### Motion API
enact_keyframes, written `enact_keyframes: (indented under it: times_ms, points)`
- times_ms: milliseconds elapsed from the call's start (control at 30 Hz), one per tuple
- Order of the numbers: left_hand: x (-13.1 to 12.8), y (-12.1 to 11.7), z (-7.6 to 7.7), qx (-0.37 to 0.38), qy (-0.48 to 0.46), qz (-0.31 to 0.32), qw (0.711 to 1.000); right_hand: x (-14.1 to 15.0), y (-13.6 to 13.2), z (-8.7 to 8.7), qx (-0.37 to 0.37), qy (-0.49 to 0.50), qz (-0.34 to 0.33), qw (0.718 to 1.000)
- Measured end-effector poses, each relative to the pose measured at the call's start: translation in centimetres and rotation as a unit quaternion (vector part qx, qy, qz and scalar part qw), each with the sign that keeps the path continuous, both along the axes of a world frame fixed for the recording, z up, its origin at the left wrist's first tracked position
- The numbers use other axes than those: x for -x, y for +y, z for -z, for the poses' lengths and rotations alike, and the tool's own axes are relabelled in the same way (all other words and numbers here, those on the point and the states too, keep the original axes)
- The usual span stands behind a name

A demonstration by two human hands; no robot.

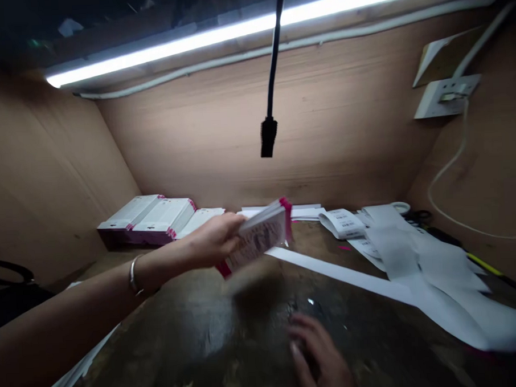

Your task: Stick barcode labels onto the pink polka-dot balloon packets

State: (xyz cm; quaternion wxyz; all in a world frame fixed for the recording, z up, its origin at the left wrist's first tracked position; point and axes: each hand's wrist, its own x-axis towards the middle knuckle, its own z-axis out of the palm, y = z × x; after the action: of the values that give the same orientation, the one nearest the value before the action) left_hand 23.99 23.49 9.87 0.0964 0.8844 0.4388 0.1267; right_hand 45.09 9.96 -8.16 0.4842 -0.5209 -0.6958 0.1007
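1. We hold the packet bundle [260, 237] in our left hand [225, 236], the grip closed around its left end; it is raised over the middle of the dark table [195, 333].
2. Its long axis slants across our view, from the pink lower-left corner up to the pink upper-right end, which points toward the back wall [195, 133]. The printed broad face is turned toward us, with pale layered edges along the top.
3. The bundle is a flat, rectangular block that looks like paper or thin card, its print blurred.
4. Our right hand [320, 356] is near the table's front, its fingers loosely bent and parted from the thumb; we see nothing in its grip.
5. At the back left we have stacks [158, 216] of similar white blocks with pink ends, lying flat.
6. A smooth, narrow white strip [338, 271] runs from behind the bundle to the loose, curling paper [419, 260] on the right.
7. The table is scuffed and faintly glossy; the back wall shows fine wood grain. A rigid, shiny metal bracelet [134, 277] rings our left wrist.
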Motion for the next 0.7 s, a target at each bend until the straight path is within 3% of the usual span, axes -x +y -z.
enact_keyframes:
  times_ms: [67, 133, 167, 233, 300, 400, 467, 533, 600, 633, 700]
  points:
    - [-1.0, -3.8, 1.4, 0.094, -0.027, 0.097, 0.990, -1.1, -0.7, -2.0, -0.073, 0.014, 0.101, 0.992]
    - [-1.5, -6.3, 2.7, 0.125, 0.012, 0.121, 0.985, -2.4, -1.6, -4.6, -0.138, -0.005, 0.178, 0.974]
    - [-1.6, -7.1, 3.1, 0.120, 0.036, 0.126, 0.984, -2.9, -1.9, -6.1, -0.153, -0.039, 0.179, 0.971]
    - [-1.7, -7.9, 3.6, 0.096, 0.062, 0.136, 0.984, -3.3, -2.2, -9.1, -0.144, -0.154, 0.110, 0.971]
    - [-1.8, -8.3, 3.8, 0.085, 0.076, 0.149, 0.982, -2.8, -1.7, -11.6, -0.055, -0.273, -0.006, 0.960]
    - [-2.1, -9.2, 3.8, 0.085, 0.092, 0.154, 0.980, -0.8, 0.3, -13.9, 0.135, -0.372, -0.155, 0.905]
    - [-1.9, -9.9, 3.9, 0.097, 0.082, 0.157, 0.979, 0.5, 1.4, -14.5, 0.192, -0.395, -0.197, 0.877]
    - [-1.0, -10.6, 4.0, 0.087, 0.017, 0.124, 0.988, 1.1, 1.9, -14.6, 0.196, -0.398, -0.200, 0.873]
    - [0.5, -11.0, 4.4, 0.044, -0.132, 0.036, 0.990, 0.6, 1.6, -14.5, 0.202, -0.390, -0.192, 0.878]
    - [1.4, -11.2, 4.7, 0.020, -0.234, -0.015, 0.972, 0.2, 1.2, -14.3, 0.207, -0.353, -0.192, 0.892]
    - [2.8, -11.5, 6.0, 0.021, -0.432, -0.078, 0.898, -0.8, 0.0, -13.3, 0.215, -0.190, -0.194, 0.938]
